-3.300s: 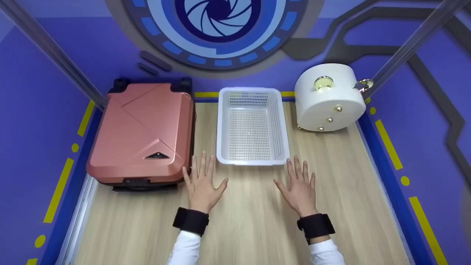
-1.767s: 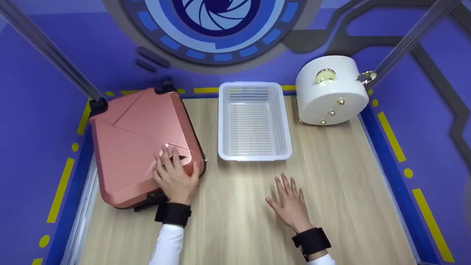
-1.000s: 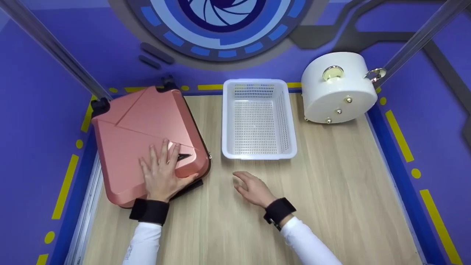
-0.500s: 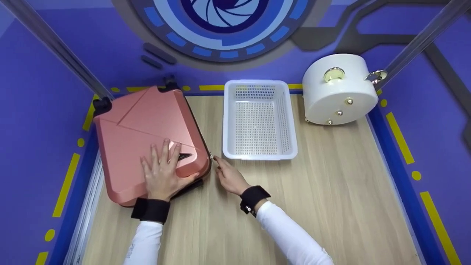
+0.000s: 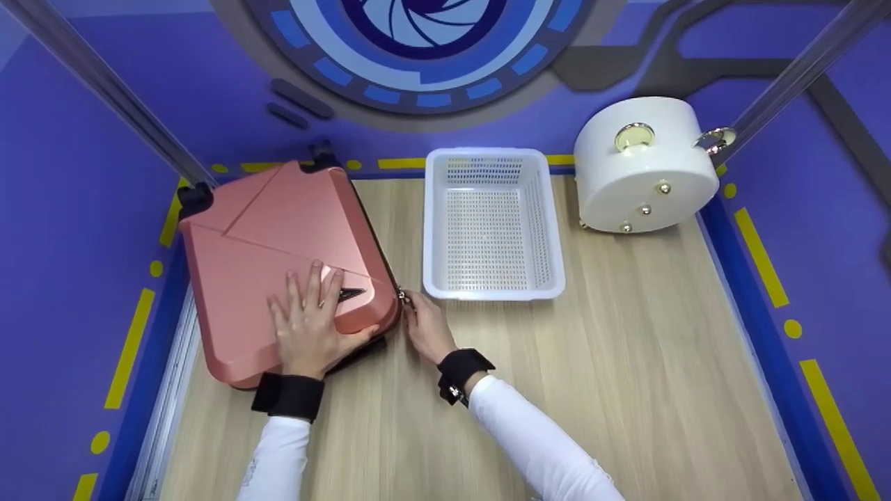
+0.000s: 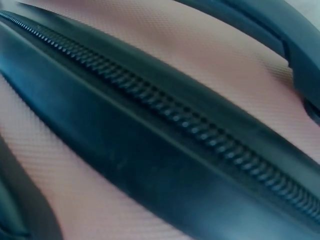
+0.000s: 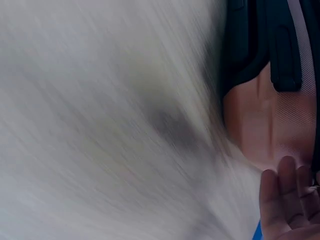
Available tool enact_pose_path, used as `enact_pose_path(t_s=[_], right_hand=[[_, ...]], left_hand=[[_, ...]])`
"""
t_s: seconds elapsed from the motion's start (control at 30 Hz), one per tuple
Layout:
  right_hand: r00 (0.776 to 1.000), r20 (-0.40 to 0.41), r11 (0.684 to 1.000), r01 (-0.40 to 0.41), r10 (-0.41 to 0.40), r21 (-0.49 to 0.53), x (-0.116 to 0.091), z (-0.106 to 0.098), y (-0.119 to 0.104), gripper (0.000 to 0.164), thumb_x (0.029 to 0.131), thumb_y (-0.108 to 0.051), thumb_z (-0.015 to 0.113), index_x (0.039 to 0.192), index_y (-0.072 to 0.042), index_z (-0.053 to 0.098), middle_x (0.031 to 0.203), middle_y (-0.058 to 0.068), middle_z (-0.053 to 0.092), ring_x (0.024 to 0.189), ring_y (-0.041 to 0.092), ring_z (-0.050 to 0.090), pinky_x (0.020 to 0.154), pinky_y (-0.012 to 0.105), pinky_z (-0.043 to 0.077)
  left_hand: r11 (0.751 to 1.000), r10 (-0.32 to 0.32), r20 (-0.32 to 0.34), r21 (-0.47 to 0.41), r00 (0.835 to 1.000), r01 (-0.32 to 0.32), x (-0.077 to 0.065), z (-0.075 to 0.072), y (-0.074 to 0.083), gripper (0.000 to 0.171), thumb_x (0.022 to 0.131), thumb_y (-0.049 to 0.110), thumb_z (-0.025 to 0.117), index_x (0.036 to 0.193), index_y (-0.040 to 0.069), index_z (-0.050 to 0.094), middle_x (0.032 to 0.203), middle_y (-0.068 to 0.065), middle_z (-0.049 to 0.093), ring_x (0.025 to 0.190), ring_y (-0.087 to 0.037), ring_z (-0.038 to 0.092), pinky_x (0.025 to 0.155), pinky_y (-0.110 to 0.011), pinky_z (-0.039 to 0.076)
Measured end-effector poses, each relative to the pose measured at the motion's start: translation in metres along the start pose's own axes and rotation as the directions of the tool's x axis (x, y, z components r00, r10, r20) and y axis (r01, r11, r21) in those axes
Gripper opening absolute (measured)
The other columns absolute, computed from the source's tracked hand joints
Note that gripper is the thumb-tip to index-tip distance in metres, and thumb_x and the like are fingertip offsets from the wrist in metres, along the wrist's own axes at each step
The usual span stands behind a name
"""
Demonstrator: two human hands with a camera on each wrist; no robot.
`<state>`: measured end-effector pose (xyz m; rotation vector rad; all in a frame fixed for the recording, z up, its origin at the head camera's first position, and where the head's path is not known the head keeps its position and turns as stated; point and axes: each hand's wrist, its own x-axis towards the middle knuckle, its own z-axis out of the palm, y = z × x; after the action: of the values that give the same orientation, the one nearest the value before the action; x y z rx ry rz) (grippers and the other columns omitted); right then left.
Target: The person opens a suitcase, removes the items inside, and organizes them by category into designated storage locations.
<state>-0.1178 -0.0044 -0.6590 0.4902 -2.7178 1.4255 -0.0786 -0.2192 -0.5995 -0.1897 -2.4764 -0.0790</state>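
A pink hard-shell suitcase (image 5: 257, 278) lies flat and turned at an angle on the left of the wooden surface. My left hand (image 5: 310, 330) rests on its lid beside the dark triangular badge (image 5: 351, 295), fingers spread, thumb along the front edge. At the suitcase's right side, near the front corner, my right hand (image 5: 429, 328) pinches the metal zipper pull (image 5: 401, 296). The left wrist view is filled by the zipper (image 6: 185, 125) with its teeth together, and part of a black handle (image 6: 270, 30). In the right wrist view, fingers (image 7: 287, 185) show beside the suitcase's side (image 7: 260, 125).
A white perforated plastic basket (image 5: 431, 229) stands right of the suitcase, close to the right hand. Further right, a round white case (image 5: 626, 160) with gold handles and studs leans by the back wall. Blue printed walls (image 5: 83, 195) enclose the wooden surface (image 5: 626, 362).
The suitcase has turned counterclockwise, and the left hand has come to rest on its lid. My right hand has moved left from beside the basket and taken hold of the zipper pull.
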Motion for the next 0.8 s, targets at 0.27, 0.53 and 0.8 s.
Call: enact_pose_path(t_s=[0.27,0.53,0.8], right_hand=[[0.998,0.025,0.985,0.064,-0.061,-0.162,-0.004,-0.007,0.002,0.014,0.104,-0.006,0.057,0.109,-0.002,0.07,0.102,0.013,0.076,0.095,0.029,0.075,0.083,0.041,0.059],[0.992,0.051,0.97,0.12,-0.112,-0.211,-0.01,-0.01,0.009,0.016,0.105,-0.005,0.056,0.112,0.0,0.069,0.104,0.014,0.076,0.096,0.029,0.075,0.084,0.039,0.06],[0.992,0.053,0.967,0.124,-0.116,-0.222,-0.012,-0.014,0.014,0.017,0.105,-0.005,0.056,0.113,0.0,0.071,0.103,0.014,0.075,0.097,0.029,0.075,0.084,0.039,0.06]], left_hand=[[1.0,-0.01,0.025,0.009,1.0,0.01,-0.001,-0.001,0.001,0.118,0.059,0.094,0.057,0.153,0.022,0.054,0.159,-0.012,0.047,0.141,-0.052,0.044,0.103,-0.08,0.035],[0.999,-0.052,0.054,-0.009,0.997,0.052,0.002,-0.001,0.011,0.118,0.059,0.09,0.063,0.154,0.021,0.052,0.16,-0.014,0.045,0.143,-0.054,0.04,0.103,-0.082,0.031],[0.983,-0.162,0.092,0.103,0.982,0.152,0.006,-0.001,0.033,0.123,0.057,0.093,0.065,0.156,0.022,0.048,0.162,-0.015,0.042,0.14,-0.056,0.042,0.101,-0.082,0.035]])
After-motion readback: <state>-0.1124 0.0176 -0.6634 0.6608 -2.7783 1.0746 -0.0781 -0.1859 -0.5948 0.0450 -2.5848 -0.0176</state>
